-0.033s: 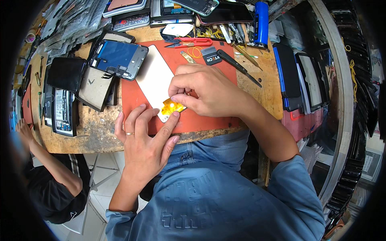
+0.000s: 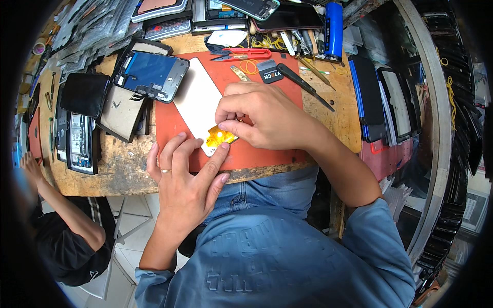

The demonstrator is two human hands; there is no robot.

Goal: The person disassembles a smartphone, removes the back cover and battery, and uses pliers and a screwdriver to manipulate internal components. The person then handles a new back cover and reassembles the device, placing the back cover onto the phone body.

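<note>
A white phone panel (image 2: 193, 90) lies diagonally on the red mat (image 2: 267, 159), with a shiny yellow piece (image 2: 218, 137) at its lower end. My right hand (image 2: 259, 113) is closed over that end, thumb and curled fingers pinching at the upper edge of the yellow piece. My left hand (image 2: 187, 187) rests with fingers spread at the panel's bottom corner, its index fingertip touching the edge beside the yellow piece. Beyond the hands on the mat lie red-handled snips (image 2: 254, 53), a yellow rubber band (image 2: 249, 66), a black card (image 2: 269, 72) and black tweezers (image 2: 303, 84).
Opened phones and screen parts (image 2: 151, 74) are piled left on the wooden bench (image 2: 102, 182). Tools, a blue cylinder (image 2: 333, 31) and more phones line the back. Phone cases (image 2: 364, 97) stand at right beside a metal-framed glass case. Another person's arm (image 2: 72, 215) is at far left.
</note>
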